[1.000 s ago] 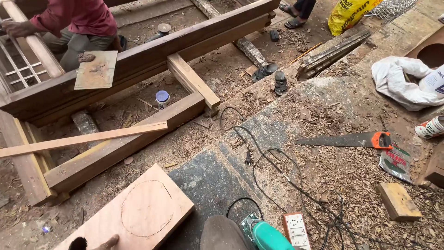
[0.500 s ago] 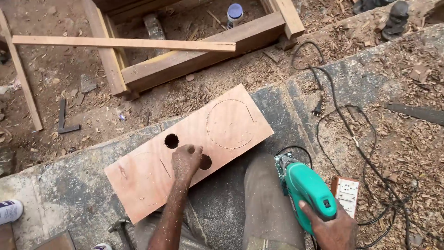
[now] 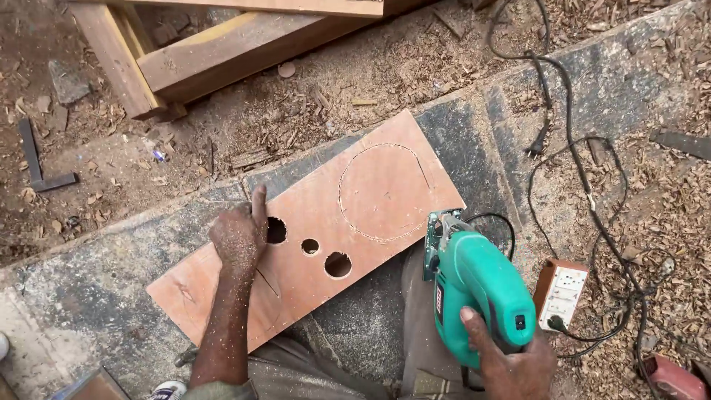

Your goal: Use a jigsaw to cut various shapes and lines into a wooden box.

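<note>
Jigsaw [image 3: 478, 285] at board [image 3: 370, 200] edge — hands apart

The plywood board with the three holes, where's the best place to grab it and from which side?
Probably the plywood board is best pinched at its bare near-left long edge, coming from the person's side. It lies flat on the stone slab, slightly overhanging there. The left hand presses by the holes; the right hand holds the green jigsaw at the far-right end.

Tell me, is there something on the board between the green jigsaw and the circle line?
Nothing visible. The jigsaw, held by the right hand, sits at the plywood board's near edge beside the scribed circle. The left hand and three drilled holes lie off to the left.
</note>
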